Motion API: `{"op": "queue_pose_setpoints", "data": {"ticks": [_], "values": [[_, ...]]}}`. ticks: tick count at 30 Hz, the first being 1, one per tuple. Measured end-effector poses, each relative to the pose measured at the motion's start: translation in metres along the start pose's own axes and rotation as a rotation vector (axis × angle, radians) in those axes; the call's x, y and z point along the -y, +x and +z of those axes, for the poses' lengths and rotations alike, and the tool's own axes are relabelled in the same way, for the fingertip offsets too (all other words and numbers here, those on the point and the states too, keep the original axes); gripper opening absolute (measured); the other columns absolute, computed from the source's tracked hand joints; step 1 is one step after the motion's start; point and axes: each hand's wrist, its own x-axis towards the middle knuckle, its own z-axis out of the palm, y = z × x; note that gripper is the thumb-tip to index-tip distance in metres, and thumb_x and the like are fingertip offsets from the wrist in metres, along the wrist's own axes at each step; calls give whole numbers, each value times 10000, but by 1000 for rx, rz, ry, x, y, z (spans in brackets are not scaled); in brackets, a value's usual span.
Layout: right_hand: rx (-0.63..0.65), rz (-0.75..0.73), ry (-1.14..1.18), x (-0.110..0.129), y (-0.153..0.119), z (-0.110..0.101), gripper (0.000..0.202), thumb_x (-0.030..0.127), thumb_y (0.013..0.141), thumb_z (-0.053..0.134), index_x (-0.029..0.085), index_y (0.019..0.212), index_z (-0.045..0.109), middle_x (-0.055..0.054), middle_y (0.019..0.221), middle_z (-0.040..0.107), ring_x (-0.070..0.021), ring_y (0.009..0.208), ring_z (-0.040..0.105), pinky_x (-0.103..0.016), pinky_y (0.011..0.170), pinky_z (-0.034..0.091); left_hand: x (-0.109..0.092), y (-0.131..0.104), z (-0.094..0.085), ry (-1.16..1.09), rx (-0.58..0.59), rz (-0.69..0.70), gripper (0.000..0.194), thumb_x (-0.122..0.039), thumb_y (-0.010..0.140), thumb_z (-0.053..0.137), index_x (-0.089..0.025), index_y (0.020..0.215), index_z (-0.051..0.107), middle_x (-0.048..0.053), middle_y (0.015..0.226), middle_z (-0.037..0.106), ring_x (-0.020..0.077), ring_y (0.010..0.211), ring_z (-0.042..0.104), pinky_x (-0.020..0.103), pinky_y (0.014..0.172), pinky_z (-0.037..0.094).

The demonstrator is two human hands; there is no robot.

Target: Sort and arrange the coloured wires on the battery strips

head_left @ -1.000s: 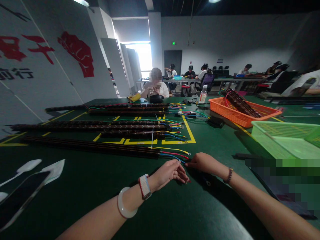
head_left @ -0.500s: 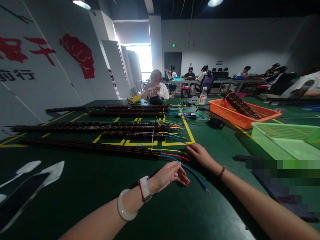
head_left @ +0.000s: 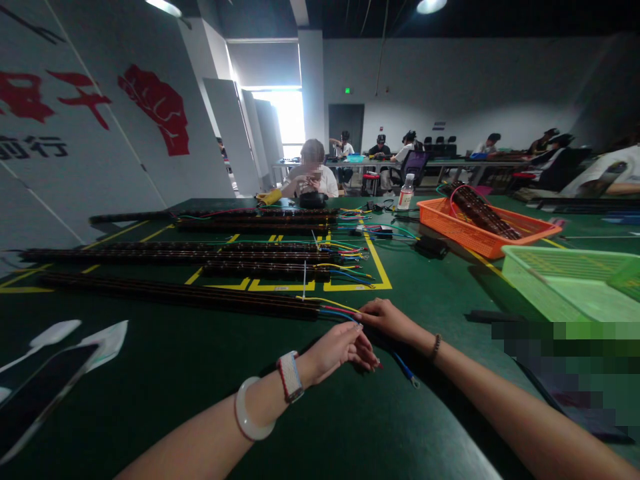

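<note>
While the dark bundle point(head_left: 200, 298) lay lengthwise across the bench point(head_left: 240, 373), its wires point(head_left: 345, 309) ran rightward beneath the nearer right hand point(head_left: 387, 320), fingers bent. The left hand point(head_left: 345, 348) was half-curled beside them; neither grip's hold could be told.

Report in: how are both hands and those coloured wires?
Right hand over red wire and yellow wire, hiding their tips. Left hand near blue wire, grip unclear. Ring terminal in plain view.
</note>
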Motion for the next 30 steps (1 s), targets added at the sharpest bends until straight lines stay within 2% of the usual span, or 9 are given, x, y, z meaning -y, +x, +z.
{"op": "queue_pose_setpoints", "data": {"ticks": [3, 7, 11, 15, 19, 23, 26, 30], "values": [[-2, 18, 8, 1, 2, 3, 441, 496, 852, 485, 120, 822, 714, -39, 734, 681, -149, 686, 562, -227, 647, 395, 0, 0, 1, -5, -9, -1, 348, -468, 846, 491, -122, 810, 515, 115, 721, 667, 227, 736, 670, 357, 709, 482], [-29, 2, -61, 2, 1, 5, 315, 414, 809, 573, 134, 751, 706, -11, 653, 638, -130, 637, 522, -224, 629, 366, -3, -1, 2, -1, -2, 1, 351, -472, 841, 504, -121, 821, 523, 113, 730, 668, 224, 744, 668, 357, 721, 481], [-68, -55, -138, 6, -2, 7, 229, 353, 794, 618, 146, 719, 681, -2, 675, 603, -113, 629, 502, -219, 614, 342, -4, -1, 1, -6, 11, 10, 337, -448, 846, 510, -112, 843, 543, 132, 781, 674, 227, 770, 664, 374, 756, 481], [-178, -104, -308, 16, -4, 8, 225, 285, 825, 605, 153, 651, 655, -5, 661, 569, -118, 663, 483, -244, 650, 316, -3, 2, 0, -109, -23, -9, 321, -401, 886, 456, -94, 919, 545, 170, 850, 676, 234, 817, 663, 416, 837, 464], [-259, -143, -513, 28, -7, 6, 213, 256, 834, 605, 185, 640, 659, -6, 662, 571, -139, 720, 461, -279, 709, 289, -3, 6, -2, -215, -41, -65, 393, -427, 909, 397, -73, 977, 555, 182, 903, 671, 228, 839, 662, 420, 893, 438], [-250, -235, -746, 38, -11, 7, 193, 234, 860, 563, 187, 697, 654, -17, 688, 574, -153, 700, 432, -306, 711, 285, -6, 9, -4, -389, -36, -45, 415, -424, 927, 355, -78, 988, 576, 171, 981, 659, 200, 900, 641, 374, 916, 425], [-209, -310, -925, 43, -15, 10, 138, 167, 853, 543, 163, 766, 650, -47, 754, 590, -170, 715, 436, -330, 730, 304, -6, 12, -4, -503, -85, 15, 352, -353, 936, 364, -91, 903, 597, 142, 945, 663, 180, 897, 629, 346, 913, 427], [-125, -399, -1055, 51, -20, 14, 133, 103, 827, 532, 140, 833, 660, -79, 847, 605, -193, 759, 452, -339, 739, 341, -2, 17, -4, -570, -163, 38, 258, -259, 923, 417, -112, 815, 600, 100, 857, 661, 165, 847, 623, 322, 863, 451]]}}
